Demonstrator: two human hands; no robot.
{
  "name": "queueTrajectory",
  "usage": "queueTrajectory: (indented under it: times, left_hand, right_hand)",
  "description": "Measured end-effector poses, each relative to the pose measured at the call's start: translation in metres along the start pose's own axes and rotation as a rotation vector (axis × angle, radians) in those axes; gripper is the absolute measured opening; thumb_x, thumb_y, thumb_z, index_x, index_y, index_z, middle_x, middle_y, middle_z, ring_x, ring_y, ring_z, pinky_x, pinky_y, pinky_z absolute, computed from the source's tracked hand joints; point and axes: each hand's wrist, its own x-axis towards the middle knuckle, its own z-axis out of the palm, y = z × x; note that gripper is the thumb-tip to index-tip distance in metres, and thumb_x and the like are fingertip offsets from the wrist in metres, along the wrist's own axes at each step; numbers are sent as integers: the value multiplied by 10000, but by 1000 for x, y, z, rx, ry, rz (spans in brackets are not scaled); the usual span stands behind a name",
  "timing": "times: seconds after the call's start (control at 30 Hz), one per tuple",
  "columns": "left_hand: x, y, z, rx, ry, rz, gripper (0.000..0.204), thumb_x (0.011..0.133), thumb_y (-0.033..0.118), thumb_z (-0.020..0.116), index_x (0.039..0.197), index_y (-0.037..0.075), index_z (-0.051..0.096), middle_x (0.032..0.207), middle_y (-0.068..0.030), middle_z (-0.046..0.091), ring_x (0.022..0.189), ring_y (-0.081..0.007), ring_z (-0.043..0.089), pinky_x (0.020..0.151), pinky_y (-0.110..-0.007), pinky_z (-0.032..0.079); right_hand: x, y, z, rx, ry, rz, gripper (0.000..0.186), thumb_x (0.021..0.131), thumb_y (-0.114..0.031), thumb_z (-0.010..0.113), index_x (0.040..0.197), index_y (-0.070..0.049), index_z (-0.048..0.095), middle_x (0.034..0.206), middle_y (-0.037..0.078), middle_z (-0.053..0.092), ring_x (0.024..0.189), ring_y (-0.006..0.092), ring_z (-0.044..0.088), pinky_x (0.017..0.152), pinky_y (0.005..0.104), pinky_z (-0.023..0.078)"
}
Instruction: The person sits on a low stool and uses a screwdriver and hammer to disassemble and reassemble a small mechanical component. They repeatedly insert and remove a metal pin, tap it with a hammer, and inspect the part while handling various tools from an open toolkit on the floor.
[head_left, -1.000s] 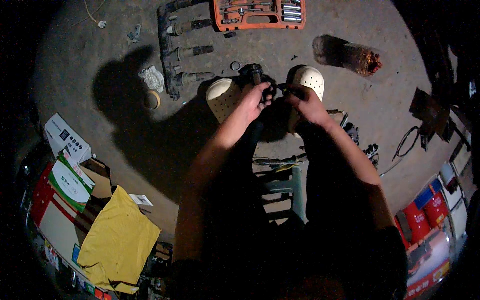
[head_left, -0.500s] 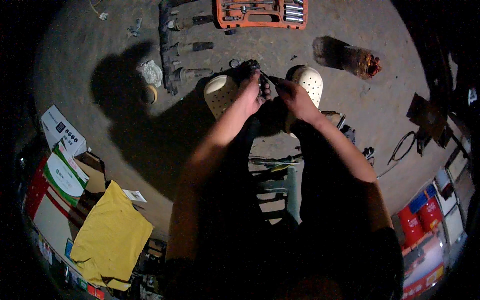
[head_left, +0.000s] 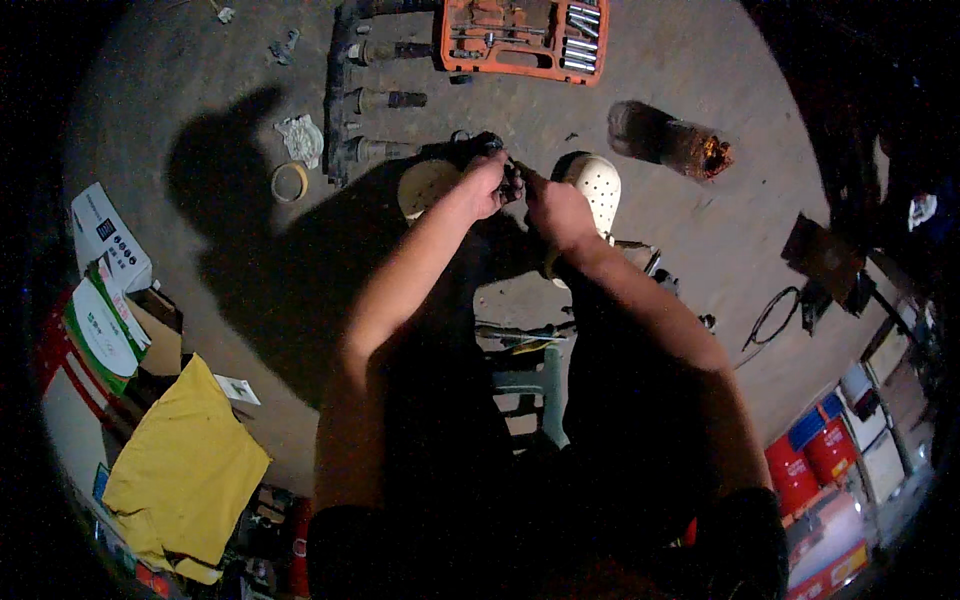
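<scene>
Your left hand (head_left: pixel 483 190) was on your side of the orange tool case (head_left: pixel 545 74), a little to the left of its middle, and its fingers were closed around a dark part (head_left: pixel 487 143), whose upper end stood out toward the case. This left grip looked narrow and firm, probably in order that the part would not turn. Your right hand (head_left: pixel 557 213), also on your side of the case but more to the right, was curled into a loose fist; from it a slim dark tool (head_left: pixel 518 168) seemed to reach to the part, though I could not tell its kind or whether its tip was touching. You held both hands low and close together, perhaps because two hands near each other are steadier on such a small thing. The case lay with its sockets (head_left: pixel 580 55) facing up, which likely made them easy to pick. To the left of the case lay a long black bar with short stubs (head_left: pixel 337 120), apart from your fingers, maybe so that it did not disturb them. Farther to the left and nearer to you than the case was a tape roll (head_left: pixel 303 180), and to the right of the case, also nearer to you, lay a clear cylinder with a rusty-coloured end (head_left: pixel 712 158).
</scene>
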Motion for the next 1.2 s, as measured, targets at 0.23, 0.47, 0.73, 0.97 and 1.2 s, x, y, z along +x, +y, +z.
queueTrajectory:
  times: [0.23,0.47,0.73,0.97,1.2]
  left_hand:
    - [-11,2,9,130,36,8,287,957,297,398,808,74,499,646,-37,539,523,-160,536,466,-318,465]
    - [23,-28,-10,298,102,112,449,918,437,439,977,-2,514,845,-93,587,698,-214,587,523,-348,472]
    - [-5,-34,-20,403,89,80,487,854,522,501,988,57,557,787,-78,618,642,-174,602,503,-311,479]
    - [-6,-40,-29,35,-185,-2,413,863,507,509,924,100,545,720,-29,571,457,-153,487,408,-252,384]
    - [-17,-33,-8,187,250,-13,602,830,644,438,1036,80,482,664,-60,474,459,-179,445,427,-299,421]
  right_hand:
    - [-8,6,10,-250,68,-128,224,843,-164,493,1022,-34,533,695,207,601,636,357,605,551,465,490]
    - [-18,14,9,-61,-43,-26,234,832,-135,504,1028,-14,543,822,183,631,708,378,606,575,456,477]
    - [-19,44,7,684,-64,49,314,858,-103,530,1146,20,532,972,221,616,875,317,598,784,363,457]
    - [-21,32,6,699,-50,59,334,902,-159,506,1173,36,518,906,127,621,833,174,566,780,304,449]
    - [-16,17,15,791,-45,161,341,897,-150,498,1177,43,512,838,134,619,748,161,573,690,305,460]
